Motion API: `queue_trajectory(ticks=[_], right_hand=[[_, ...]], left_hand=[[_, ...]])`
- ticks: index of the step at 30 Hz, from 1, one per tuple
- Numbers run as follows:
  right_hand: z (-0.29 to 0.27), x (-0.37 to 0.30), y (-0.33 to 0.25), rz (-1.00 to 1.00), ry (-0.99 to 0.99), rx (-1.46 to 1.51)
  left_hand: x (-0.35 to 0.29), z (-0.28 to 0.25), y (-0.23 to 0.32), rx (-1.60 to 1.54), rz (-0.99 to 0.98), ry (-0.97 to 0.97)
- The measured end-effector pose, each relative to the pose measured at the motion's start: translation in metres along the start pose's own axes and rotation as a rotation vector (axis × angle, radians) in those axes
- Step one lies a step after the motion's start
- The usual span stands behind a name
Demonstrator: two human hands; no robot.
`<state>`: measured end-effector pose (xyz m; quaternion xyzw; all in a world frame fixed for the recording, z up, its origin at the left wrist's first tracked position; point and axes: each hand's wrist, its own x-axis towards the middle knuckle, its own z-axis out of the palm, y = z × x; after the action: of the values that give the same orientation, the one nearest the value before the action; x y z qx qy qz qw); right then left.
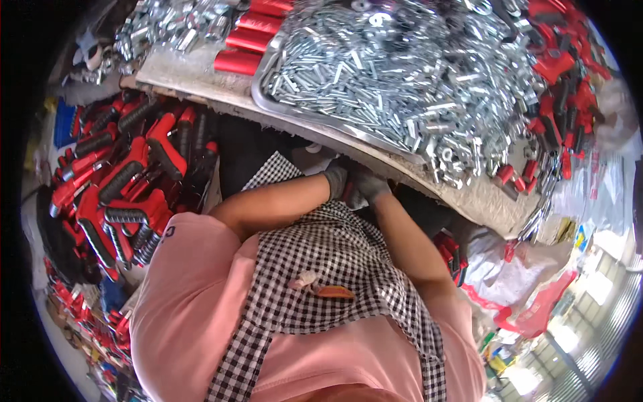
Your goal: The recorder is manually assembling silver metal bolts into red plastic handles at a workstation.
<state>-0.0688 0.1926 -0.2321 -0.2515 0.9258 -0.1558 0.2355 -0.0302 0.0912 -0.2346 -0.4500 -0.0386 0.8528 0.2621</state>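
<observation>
My left hand and my right hand, both in dark grey gloves, are close together in front of my lap, just below the worktable's near edge. Their fingers curl inward. Between them shows a small dark reddish patch, too shadowed to name. The table edge and the gloves hide most of what they hold. A black-and-white checked apron lies beneath my forearms. On the table above the hands stands a metal tray heaped with small silvery pins and metal parts.
Red-and-black tool handles are piled at my left. Several red sleeves lie left of the tray on the worktable. More red-and-black parts fill the far right. A white-and-red plastic bag sits at my right.
</observation>
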Motion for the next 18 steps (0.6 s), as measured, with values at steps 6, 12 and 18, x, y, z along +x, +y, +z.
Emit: queue_trajectory(ticks=[6,12,18], right_hand=[[-0.064,0.01,-0.047,0.147,-0.039,0.139],[-0.045,-0.011,-0.08,0.017,0.0,0.086],[-0.059,-0.004,-0.065,0.011,-0.021,0.069]], left_hand=[[0.051,-0.07,0.061,2.532,1.115,-0.037],[0.171,-0.171,0.059,1.684,1.298,-0.499],[0.117,-0.159,0.087,2.028,1.385,-0.609]])
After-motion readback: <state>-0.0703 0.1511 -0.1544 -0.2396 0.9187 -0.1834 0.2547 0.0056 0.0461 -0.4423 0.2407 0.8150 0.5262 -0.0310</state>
